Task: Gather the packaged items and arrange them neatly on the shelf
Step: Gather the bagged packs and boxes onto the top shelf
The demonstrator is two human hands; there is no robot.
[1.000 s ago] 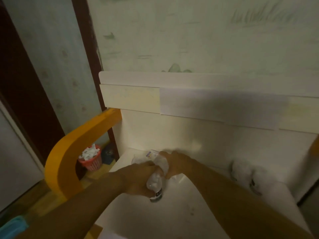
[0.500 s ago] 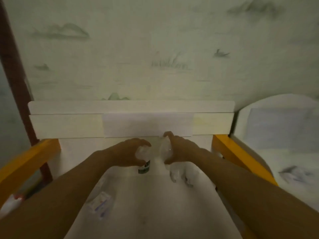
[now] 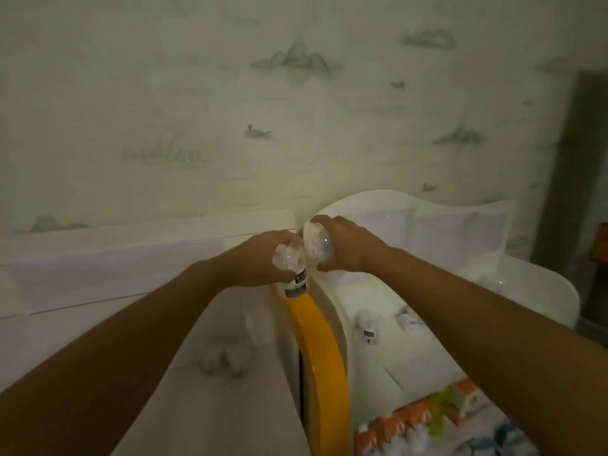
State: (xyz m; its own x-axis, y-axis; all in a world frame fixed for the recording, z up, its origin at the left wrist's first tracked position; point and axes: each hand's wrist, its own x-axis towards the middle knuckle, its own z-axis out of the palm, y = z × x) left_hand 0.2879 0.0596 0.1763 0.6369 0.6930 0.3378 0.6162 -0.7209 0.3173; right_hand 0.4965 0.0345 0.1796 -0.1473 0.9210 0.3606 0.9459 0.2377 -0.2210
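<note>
Shelf on the left: white shelf (image 3: 230, 373) with a raised back board; a pale, blurred bundle (image 3: 223, 358) lies on it, possibly more packets, too soft to tell.
Left hand: left hand (image 3: 260, 261) curled closed around a clear packet (image 3: 291, 268) with a dark label at its lower end, held up in the air above the yellow rail (image 3: 324, 357).
Right hand: right hand (image 3: 345, 245) closed around a second clear packet (image 3: 314, 246), touching the first, both lifted at about the same height.
Right side: a white surface (image 3: 444, 357) beyond the rail, with one small labelled packet (image 3: 368, 327) lying loose and another pale item (image 3: 403, 319) just beside it; a colourful patterned sheet (image 3: 444, 419) sits nearer the camera.
Step in hand: gathering, judged from both hands being full and nothing yet set down.
Next move: likely bring the two packets down onto a shelf, stand them side by side, labels aligned, then free the hands for the loose ones on the right.
</note>
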